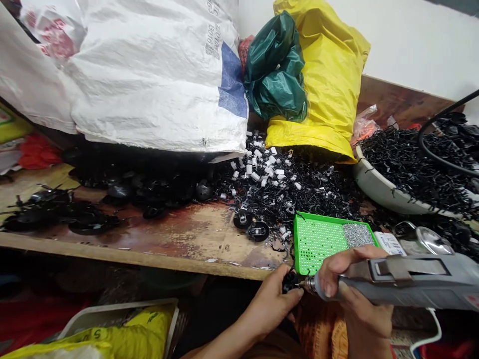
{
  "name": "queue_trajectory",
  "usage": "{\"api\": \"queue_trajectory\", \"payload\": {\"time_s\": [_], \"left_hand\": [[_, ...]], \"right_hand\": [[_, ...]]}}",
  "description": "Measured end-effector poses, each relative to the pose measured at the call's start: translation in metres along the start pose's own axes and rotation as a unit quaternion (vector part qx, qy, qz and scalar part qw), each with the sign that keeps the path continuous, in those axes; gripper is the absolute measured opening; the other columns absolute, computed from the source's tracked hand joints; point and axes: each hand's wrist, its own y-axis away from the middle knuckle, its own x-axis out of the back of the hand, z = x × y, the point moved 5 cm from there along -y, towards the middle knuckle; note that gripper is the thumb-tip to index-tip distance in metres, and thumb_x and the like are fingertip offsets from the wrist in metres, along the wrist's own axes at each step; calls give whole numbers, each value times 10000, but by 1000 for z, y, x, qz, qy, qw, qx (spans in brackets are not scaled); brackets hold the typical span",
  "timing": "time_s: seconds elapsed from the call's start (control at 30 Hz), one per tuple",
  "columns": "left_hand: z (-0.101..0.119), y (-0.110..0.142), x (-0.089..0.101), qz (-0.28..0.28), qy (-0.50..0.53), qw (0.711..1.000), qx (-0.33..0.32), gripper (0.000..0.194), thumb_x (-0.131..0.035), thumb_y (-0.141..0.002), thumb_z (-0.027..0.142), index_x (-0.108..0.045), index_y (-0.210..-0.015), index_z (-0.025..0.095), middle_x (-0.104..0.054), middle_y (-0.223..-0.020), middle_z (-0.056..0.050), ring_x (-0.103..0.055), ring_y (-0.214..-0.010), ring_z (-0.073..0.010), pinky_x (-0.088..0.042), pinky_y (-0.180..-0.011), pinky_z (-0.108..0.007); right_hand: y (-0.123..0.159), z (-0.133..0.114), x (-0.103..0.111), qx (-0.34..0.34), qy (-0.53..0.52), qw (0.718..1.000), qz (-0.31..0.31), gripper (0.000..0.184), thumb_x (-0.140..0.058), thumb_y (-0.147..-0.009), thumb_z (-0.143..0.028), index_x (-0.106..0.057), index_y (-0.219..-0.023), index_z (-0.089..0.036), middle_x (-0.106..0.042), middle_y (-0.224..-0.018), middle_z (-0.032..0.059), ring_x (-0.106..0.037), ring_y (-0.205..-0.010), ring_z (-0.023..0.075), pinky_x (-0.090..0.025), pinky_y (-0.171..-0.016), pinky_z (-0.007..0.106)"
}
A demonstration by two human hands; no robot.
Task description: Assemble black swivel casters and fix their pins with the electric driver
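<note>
A long wooden counter (157, 234), stained and worn, runs across the view, with a white wall behind its far edge. Along that far edge slump a big white woven sack (149, 75) with a blue patch, a dark green plastic bag (275, 70), and a yellow plastic bag (322, 85). At the far right corner sits a white basin (374, 182) heaped with thin black plastic pieces, and a black cable (445, 134) arcs over it. A spill of the same black pieces (299, 199), flecked with small white bits, spreads from under the bags across the middle of the counter. Toward the left edge lie round black parts (90, 224). Near the front edge, right of centre, a green perforated tray (318, 239) holds a patch of small silvery pieces at one end, with a white label box (389, 243) just beside it. The right hand (359, 299) wraps closed around a grey rotary tool (411, 279), its white cord (430, 339) trailing down at the lower right. The left hand (271, 309), just past the counter's front edge, is curled tightly, its fingers clamped on a small black part (290, 281). That part sits at the fingertips, and the tool's metal tip (309, 285) points at it from just beside it; whether they touch cannot be told.
</note>
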Motion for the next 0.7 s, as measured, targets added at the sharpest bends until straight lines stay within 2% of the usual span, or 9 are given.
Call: {"api": "queue_trajectory", "payload": {"time_s": [0.1,0.17,0.27,0.47,0.7], "left_hand": [[3,1,5,27,-42,998,-24,200,-545,-672,260,-533,-850,171,-503,-706,5,-470,-599,-133,-408,-482,-229],[8,3,7,43,-67,995,-52,183,-559,-659,250,-555,-829,181,-532,-717,-2,-490,-672,-162,-418,-573,-255],[15,6,9,68,-101,989,-88,174,-552,-651,217,-575,-822,193,-567,-744,-16,-495,-799,-208,-400,-695,-287],[20,10,7,78,-171,977,-98,190,-498,-660,154,-570,-832,191,-585,-807,-40,-488,-880,-233,-355,-786,-322],[16,8,10,80,-107,986,-98,168,-551,-665,225,-578,-828,197,-570,-782,-29,-477,-872,-229,-384,-745,-301]], "right_hand": [[-2,1,0,-10,10,1000,-4,413,-559,-733,-110,-422,-1069,-308,-595,-822,-3,-558,-509,118,-484,-426,289],[-3,1,-2,-17,19,1000,-9,418,-559,-734,-111,-423,-1069,-322,-596,-823,-6,-558,-502,120,-485,-426,294],[-3,-1,-6,-2,14,1000,18,405,-565,-738,-134,-425,-1074,-311,-589,-821,-7,-546,-494,110,-464,-408,275],[-2,-2,-13,8,9,999,46,377,-559,-745,-148,-435,-1066,-301,-579,-804,-11,-517,-469,101,-446,-402,277],[-1,0,-6,8,5,999,51,381,-550,-752,-146,-412,-1076,-291,-580,-836,-1,-537,-501,104,-464,-445,296]]}}
